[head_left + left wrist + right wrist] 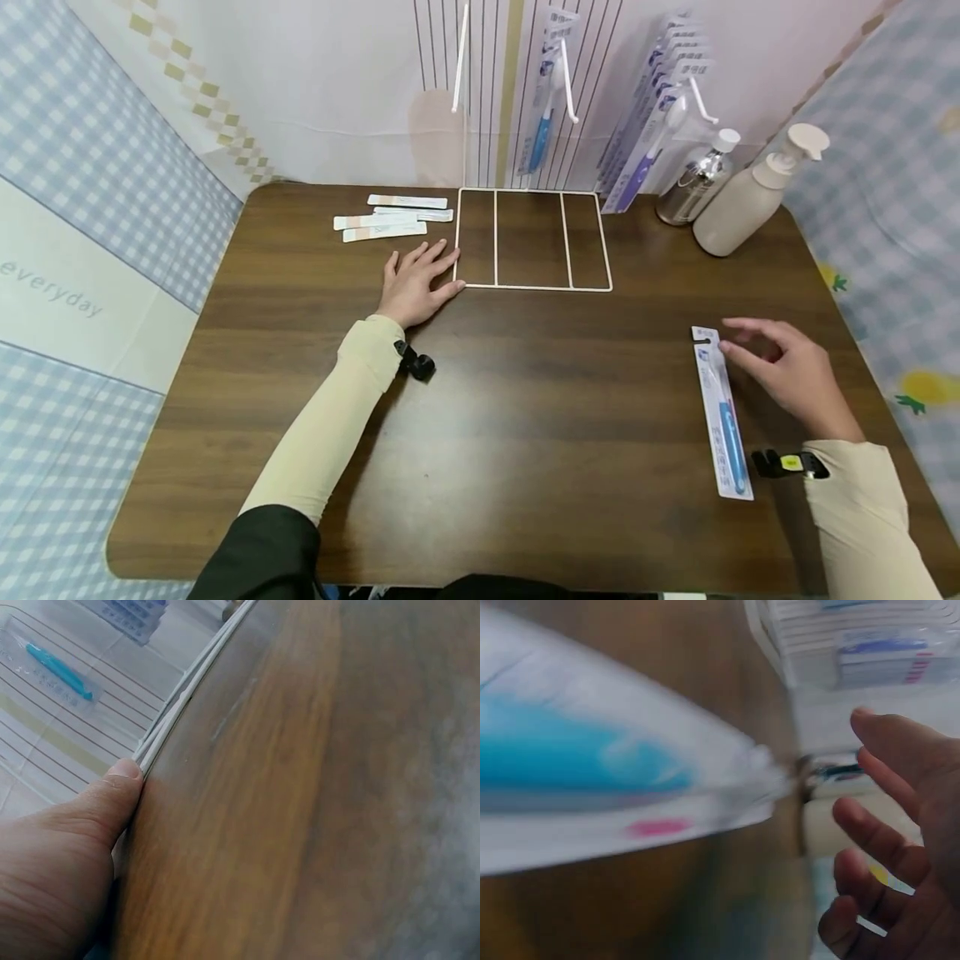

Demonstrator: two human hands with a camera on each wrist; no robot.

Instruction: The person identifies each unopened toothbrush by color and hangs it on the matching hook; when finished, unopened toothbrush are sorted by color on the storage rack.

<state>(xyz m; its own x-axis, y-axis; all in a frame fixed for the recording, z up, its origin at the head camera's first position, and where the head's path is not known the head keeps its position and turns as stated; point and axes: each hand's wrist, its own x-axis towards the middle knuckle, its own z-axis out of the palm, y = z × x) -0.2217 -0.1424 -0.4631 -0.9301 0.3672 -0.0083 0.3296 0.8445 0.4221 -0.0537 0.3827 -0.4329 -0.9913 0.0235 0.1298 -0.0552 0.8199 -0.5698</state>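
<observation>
A packaged blue toothbrush (722, 417) lies on the right side of the table, its slotted hanging end pointing away. Beside its upper end is my right hand (791, 375), thumb and fingers apart with nothing between them. The right wrist view also shows that hand (900, 825) with a gap between it and the blurred toothbrush pack (615, 772). My left hand (416, 287) rests spread on the table at the left corner of a white wire rack (532, 288). In the left wrist view its thumb (112, 791) touches the rack's base wire.
From the rack's hooks hang another blue toothbrush pack (542, 125) and a row of packs with a purple toothbrush (641, 171) in front. A silver bottle (686, 196) and a cream pump bottle (738, 208) stand at the back right. Several paper sachets (384, 232) lie at the back left.
</observation>
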